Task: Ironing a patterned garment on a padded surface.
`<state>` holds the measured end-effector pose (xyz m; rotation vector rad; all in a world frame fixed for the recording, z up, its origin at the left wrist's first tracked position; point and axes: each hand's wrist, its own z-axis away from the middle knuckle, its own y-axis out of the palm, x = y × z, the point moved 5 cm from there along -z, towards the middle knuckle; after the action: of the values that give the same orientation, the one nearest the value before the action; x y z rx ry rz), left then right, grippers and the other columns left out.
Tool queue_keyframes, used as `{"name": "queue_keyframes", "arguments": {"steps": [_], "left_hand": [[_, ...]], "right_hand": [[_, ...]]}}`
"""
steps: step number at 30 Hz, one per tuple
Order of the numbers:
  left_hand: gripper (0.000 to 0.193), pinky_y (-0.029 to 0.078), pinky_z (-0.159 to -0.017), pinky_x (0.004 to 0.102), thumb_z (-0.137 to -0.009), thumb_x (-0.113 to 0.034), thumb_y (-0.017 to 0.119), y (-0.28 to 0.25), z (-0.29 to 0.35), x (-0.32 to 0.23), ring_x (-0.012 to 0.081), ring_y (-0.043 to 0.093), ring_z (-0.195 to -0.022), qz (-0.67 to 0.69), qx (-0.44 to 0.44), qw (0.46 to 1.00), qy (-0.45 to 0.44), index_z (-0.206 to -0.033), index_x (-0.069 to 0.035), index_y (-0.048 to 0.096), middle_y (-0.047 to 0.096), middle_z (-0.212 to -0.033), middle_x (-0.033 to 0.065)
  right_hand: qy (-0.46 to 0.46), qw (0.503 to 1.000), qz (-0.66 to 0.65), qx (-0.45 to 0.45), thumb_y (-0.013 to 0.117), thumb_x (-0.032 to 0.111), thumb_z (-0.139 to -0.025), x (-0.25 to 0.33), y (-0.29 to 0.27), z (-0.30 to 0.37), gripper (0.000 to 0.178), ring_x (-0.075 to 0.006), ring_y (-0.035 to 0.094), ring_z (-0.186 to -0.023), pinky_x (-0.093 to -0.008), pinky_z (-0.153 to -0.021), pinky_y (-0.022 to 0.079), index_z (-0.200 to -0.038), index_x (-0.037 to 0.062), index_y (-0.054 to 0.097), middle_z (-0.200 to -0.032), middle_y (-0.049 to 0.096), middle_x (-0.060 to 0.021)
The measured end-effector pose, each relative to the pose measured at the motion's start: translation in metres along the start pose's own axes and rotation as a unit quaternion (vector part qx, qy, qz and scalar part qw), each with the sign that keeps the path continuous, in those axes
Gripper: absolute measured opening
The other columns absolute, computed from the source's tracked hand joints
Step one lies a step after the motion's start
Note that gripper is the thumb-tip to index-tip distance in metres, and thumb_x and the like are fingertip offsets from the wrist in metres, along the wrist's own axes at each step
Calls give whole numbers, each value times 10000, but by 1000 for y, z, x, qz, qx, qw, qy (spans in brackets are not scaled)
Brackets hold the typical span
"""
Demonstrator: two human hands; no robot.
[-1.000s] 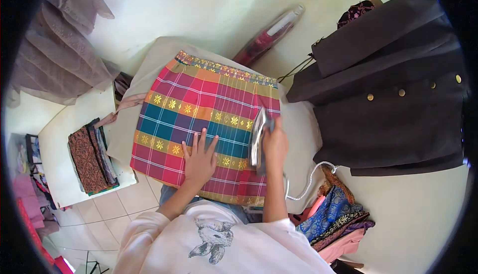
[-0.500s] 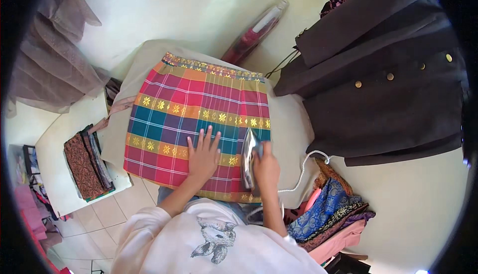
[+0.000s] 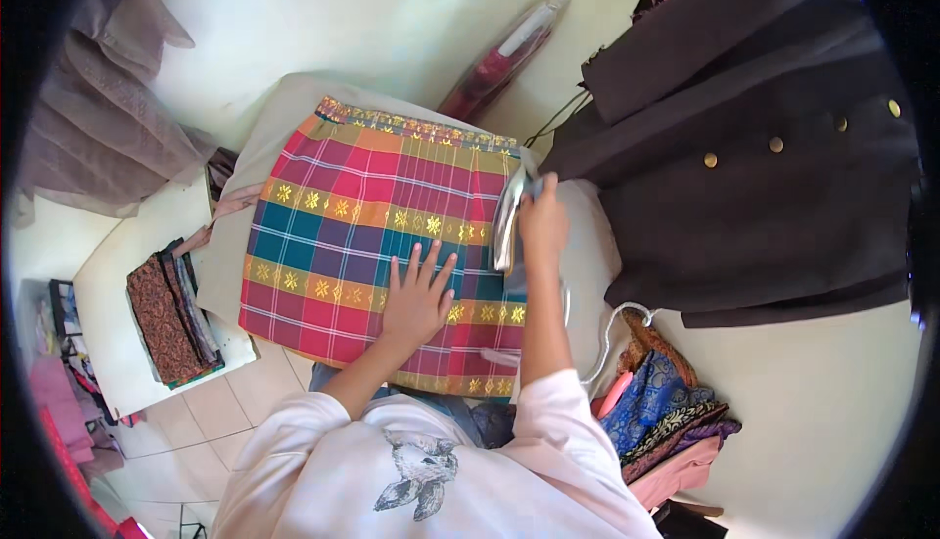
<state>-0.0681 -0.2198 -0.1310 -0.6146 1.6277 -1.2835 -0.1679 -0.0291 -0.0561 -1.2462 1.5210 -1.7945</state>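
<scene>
A plaid skirt (image 3: 323, 235) in red, green, purple and gold, with a gathered waistband at the far end, lies spread on a beige-covered ironing board (image 3: 259, 133). My left hand (image 3: 417, 304) rests flat on its lower middle, fingers spread. At the skirt's right edge my right hand (image 3: 544, 226) is closed round the handle of a clothes iron (image 3: 505, 231). The iron's soleplate sits on the cloth near the upper right, its tip toward the waistband. A white cord (image 3: 604, 343) curves from beneath my right forearm.
A dark jacket (image 3: 744, 206) with gold buttons hangs at the right. Below it are several folded patterned cloths (image 3: 651, 402). Folded brown fabric (image 3: 168, 324) lies on a white table (image 3: 108, 294) at the left. Sheer brown cloth (image 3: 108, 108) hangs above, and a plastic-wrapped roll (image 3: 504, 54) leans behind the board.
My right hand has pushed the iron away from me, up along the skirt's right side toward the waistband. My left hand has shifted slightly right and stays flat on the cloth.
</scene>
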Motion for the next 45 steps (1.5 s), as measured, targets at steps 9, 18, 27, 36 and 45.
{"name": "queue_keyframes", "arguments": {"steps": [9,18,27,36,45], "left_hand": [[553,125,-1092,547,-913,-325,388,2,-2,4,317,175,-1375,2,-18,1000,-16,-1430,-171,269,162,-1507,79],[550,204,-1088,483,-909,-266,403,9,3,15,266,236,-1361,-14,-70,997,2,-1388,-15,301,244,-1482,85],[547,194,-1088,478,-904,-263,416,-6,34,42,273,262,-1345,35,-41,998,18,-1395,-51,301,244,-1480,89],[555,189,-1088,486,-898,-296,420,-32,58,106,266,243,-1354,45,-58,997,-32,-1398,-81,313,246,-1478,90],[588,189,-1097,445,-892,-317,434,-46,58,144,259,261,-1348,70,-85,994,-9,-1398,-50,300,265,-1472,91]], "right_hand": [[-91,993,-50,52,577,216,-834,-25,8,74,311,-455,587,-715,-525,-608,453,-1069,84,423,-737,607,-260],[-87,991,-35,98,562,200,-845,-12,-2,173,289,-430,603,-705,-515,-604,466,-1087,102,438,-743,614,-238],[-120,993,-17,13,588,220,-819,59,33,20,323,-436,603,-737,-530,-629,459,-1085,89,460,-806,621,-255],[-77,992,-58,82,589,250,-827,68,43,97,363,-461,589,-779,-526,-640,461,-1114,88,435,-829,619,-265],[-21,993,-45,104,635,285,-820,81,36,233,366,-457,593,-746,-512,-604,459,-1092,120,455,-769,614,-259]]}}
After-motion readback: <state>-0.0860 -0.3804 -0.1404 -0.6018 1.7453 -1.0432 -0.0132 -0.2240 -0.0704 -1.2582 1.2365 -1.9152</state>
